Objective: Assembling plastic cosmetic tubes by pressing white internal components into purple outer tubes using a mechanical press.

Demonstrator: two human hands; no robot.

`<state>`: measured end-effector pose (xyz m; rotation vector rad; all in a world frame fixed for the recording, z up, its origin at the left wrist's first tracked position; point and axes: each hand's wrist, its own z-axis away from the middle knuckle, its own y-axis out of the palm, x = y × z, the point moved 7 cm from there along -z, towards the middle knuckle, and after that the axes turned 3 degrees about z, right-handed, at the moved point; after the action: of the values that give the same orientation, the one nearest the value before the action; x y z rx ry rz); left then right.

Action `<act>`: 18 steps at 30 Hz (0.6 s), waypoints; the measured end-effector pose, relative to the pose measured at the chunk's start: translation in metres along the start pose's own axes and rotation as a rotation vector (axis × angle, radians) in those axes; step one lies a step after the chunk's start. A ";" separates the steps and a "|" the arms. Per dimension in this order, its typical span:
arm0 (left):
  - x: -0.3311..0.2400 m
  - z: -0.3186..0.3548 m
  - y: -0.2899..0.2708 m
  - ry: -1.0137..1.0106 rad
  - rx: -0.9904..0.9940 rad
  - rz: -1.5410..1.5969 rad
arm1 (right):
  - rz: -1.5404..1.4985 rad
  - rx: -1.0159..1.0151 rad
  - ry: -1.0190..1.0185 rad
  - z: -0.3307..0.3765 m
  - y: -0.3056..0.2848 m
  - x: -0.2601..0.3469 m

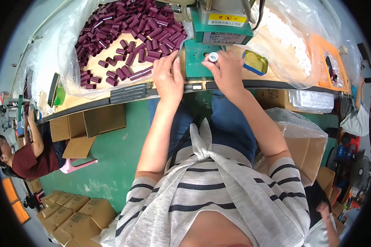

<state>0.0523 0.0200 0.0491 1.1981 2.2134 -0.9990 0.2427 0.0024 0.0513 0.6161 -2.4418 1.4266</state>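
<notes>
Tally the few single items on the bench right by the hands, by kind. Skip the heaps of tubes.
White ring cap, held in the right hand: 1
Green press machine: 1
Blue-rimmed yellow tin: 1
Total: 3

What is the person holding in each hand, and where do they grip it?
The right hand pinches a small white ring-shaped cap by its sides, open end up. The left hand rests by the green machine base; whether it holds anything cannot be told.
</notes>
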 end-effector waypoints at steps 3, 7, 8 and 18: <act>0.013 -0.004 -0.016 -0.070 -0.025 0.049 | -0.041 0.007 -0.031 -0.003 -0.005 -0.001; 0.033 -0.020 -0.057 -0.073 0.040 -0.246 | -0.172 0.068 0.119 0.000 -0.006 -0.006; 0.041 -0.023 -0.064 -0.103 0.092 -0.285 | -0.178 0.070 0.118 0.001 -0.003 -0.005; 0.052 -0.021 -0.053 -0.079 0.394 -0.418 | -0.124 0.012 0.128 0.000 -0.006 -0.005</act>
<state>-0.0203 0.0443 0.0493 0.8304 2.3213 -1.6803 0.2498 0.0009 0.0541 0.6457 -2.2578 1.3888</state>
